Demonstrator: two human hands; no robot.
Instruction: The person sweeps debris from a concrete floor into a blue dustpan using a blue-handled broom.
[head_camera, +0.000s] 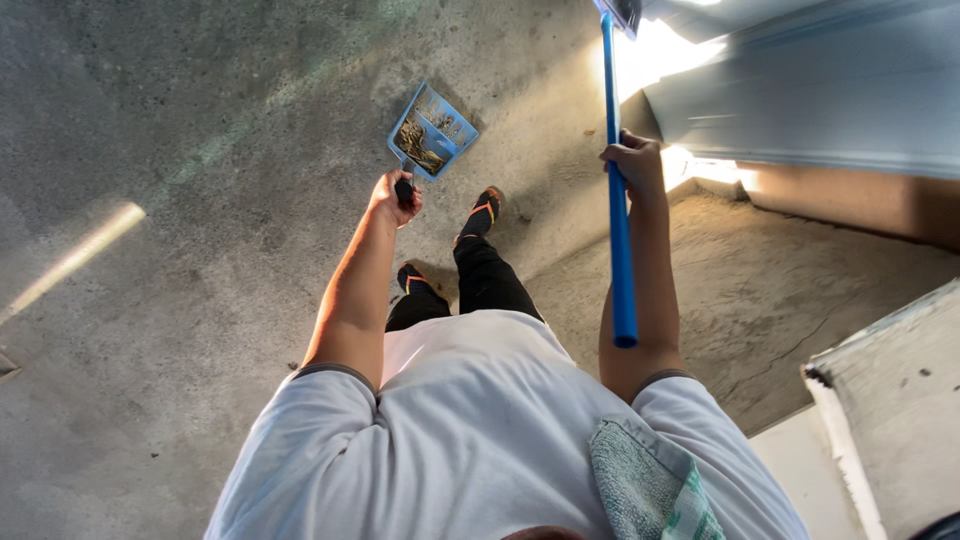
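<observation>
Hard sunlight enters from the far right, blowing out a white glare patch beside the wall (800, 110). The concrete floor (180, 250) lies in soft shade, crossed by one pale streak at left. Wide-angle bending shows at the edges; focus is fairly sharp.

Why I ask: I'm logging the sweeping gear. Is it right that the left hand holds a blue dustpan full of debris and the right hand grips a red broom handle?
Not quite. In the head view the broom handle in the right hand is blue, not red. The left hand does hold a blue dustpan with debris.
</observation>
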